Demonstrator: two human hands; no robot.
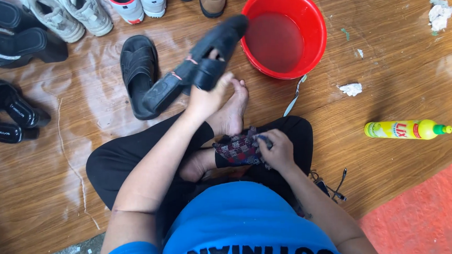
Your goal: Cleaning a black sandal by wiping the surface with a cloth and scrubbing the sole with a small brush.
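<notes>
I sit cross-legged on a wooden floor. My left hand [208, 94] holds a black strap sandal [197, 66] up in the air, its sole turned toward me and its toe end near the rim of a red basin [313, 14] of reddish water. My right hand [276, 150] rests on my lap, closed on a dark patterned cloth [237, 149] bunched against my shin. The matching black sandal [139, 72] lies flat on the floor to the left of the held one.
Several pairs of shoes and sandals line the top and left edges. A yellow bottle [406, 130] with a green cap lies on its side at right. Crumpled paper bits [351, 89] dot the floor, and a red mat [436, 203] lies at lower right.
</notes>
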